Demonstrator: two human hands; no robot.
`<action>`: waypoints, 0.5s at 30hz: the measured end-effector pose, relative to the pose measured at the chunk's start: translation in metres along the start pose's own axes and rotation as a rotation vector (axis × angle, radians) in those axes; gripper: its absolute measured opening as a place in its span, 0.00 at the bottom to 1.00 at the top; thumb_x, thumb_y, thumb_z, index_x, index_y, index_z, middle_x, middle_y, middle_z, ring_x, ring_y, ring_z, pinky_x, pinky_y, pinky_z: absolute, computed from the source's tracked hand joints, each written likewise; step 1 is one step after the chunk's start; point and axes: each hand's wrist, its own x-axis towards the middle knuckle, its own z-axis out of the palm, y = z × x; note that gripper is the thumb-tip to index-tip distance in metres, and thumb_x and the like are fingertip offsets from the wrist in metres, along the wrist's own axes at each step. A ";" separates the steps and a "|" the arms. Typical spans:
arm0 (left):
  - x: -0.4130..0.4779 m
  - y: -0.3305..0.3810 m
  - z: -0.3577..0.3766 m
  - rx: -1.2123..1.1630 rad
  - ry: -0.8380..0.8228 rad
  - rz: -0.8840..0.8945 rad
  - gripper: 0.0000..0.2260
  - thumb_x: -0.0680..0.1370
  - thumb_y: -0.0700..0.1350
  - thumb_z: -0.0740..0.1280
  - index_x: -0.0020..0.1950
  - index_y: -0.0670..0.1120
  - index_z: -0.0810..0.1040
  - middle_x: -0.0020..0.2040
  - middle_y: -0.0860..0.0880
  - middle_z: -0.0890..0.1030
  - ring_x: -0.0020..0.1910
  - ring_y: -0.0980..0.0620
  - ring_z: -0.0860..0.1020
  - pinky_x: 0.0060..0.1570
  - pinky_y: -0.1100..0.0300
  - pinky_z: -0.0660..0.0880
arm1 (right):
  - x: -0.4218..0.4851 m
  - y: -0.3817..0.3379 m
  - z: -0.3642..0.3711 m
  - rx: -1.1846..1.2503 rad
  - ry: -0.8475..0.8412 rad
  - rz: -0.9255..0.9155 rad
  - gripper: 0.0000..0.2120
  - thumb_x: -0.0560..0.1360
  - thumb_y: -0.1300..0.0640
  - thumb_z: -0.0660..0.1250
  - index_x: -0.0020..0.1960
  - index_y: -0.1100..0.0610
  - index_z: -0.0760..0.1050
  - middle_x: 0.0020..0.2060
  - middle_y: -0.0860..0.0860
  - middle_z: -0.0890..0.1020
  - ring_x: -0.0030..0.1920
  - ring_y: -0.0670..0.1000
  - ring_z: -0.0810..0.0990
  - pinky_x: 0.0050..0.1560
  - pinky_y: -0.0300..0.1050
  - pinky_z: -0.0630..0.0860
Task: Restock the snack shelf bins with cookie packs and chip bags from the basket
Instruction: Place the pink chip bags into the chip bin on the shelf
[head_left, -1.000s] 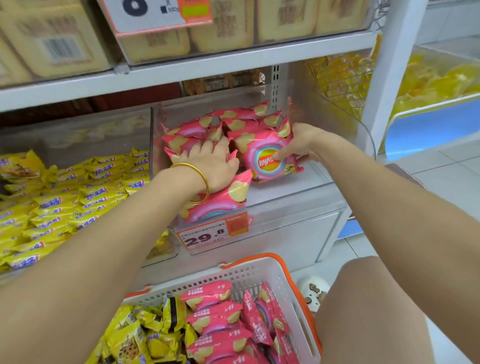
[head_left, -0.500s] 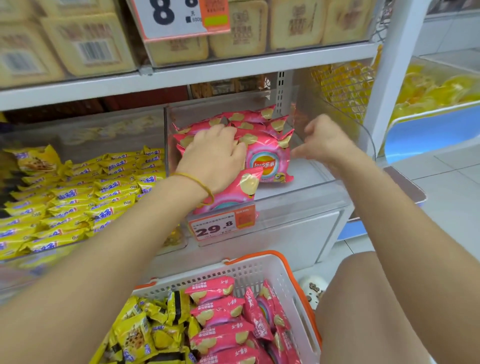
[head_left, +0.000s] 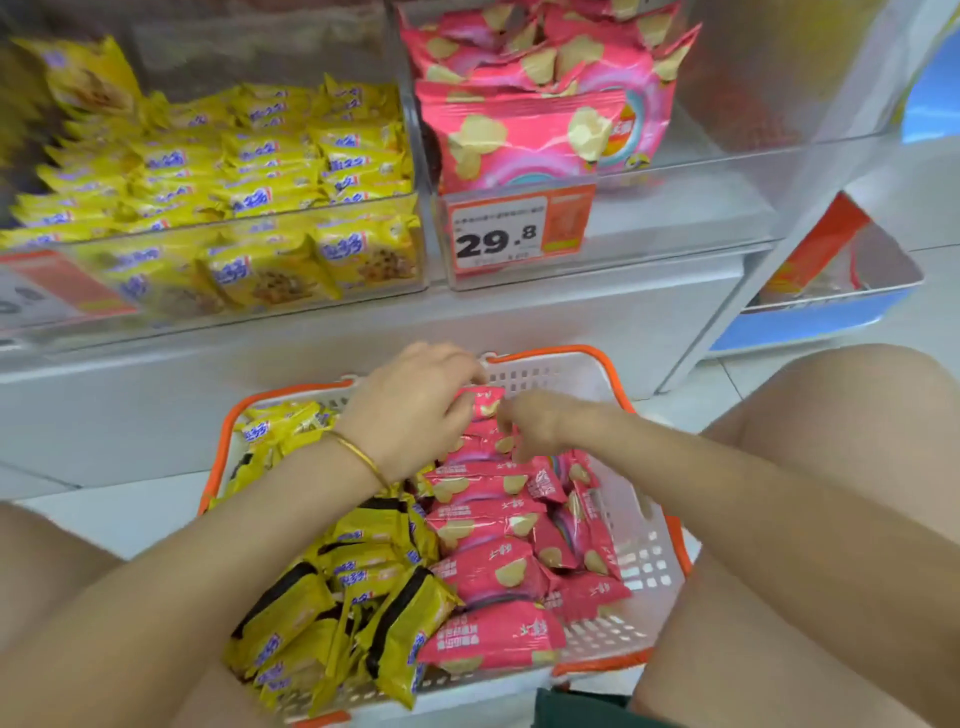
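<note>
Restocking is part done. The chip bin (head_left: 727, 176) is half bare and the cookie bin (head_left: 423, 249) looks full. The basket (head_left: 597, 359) is loaded with pink chip bags (head_left: 488, 571) and yellow cookie packs (head_left: 332, 597). The left hand (head_left: 415, 410) grips one chip bag (head_left: 480, 404) at the basket's far end. The right hand (head_left: 537, 423) curls among the bags, grip unclear.

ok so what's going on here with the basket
A person crouches at the snack shelf, both hands in the basket. The left hand grips a pink chip bag at the far end of the pile; the right hand rests on the pink bags beside it, though whether it holds one is unclear. The clear bin above is partly filled with pink bags, and yellow cookie packs lie in the basket too.
</note>
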 end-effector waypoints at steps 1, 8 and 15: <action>0.000 -0.002 0.002 -0.004 -0.003 -0.020 0.10 0.78 0.43 0.61 0.57 0.46 0.77 0.56 0.48 0.78 0.57 0.47 0.73 0.57 0.58 0.64 | 0.011 0.002 0.014 -0.010 -0.038 0.005 0.22 0.72 0.53 0.72 0.61 0.61 0.73 0.57 0.54 0.78 0.57 0.56 0.77 0.52 0.44 0.72; 0.002 -0.009 0.013 0.024 -0.126 -0.110 0.13 0.79 0.47 0.58 0.62 0.48 0.75 0.60 0.48 0.75 0.62 0.48 0.71 0.60 0.53 0.69 | 0.034 0.002 0.054 -0.108 0.087 -0.035 0.06 0.75 0.59 0.66 0.51 0.58 0.72 0.53 0.58 0.78 0.55 0.58 0.77 0.46 0.45 0.70; 0.009 -0.027 0.020 0.031 -0.396 -0.157 0.28 0.75 0.54 0.67 0.72 0.46 0.65 0.69 0.46 0.70 0.68 0.48 0.68 0.64 0.59 0.63 | -0.006 0.001 -0.015 -0.040 0.257 -0.185 0.05 0.74 0.58 0.67 0.46 0.57 0.72 0.44 0.55 0.76 0.48 0.55 0.75 0.40 0.42 0.61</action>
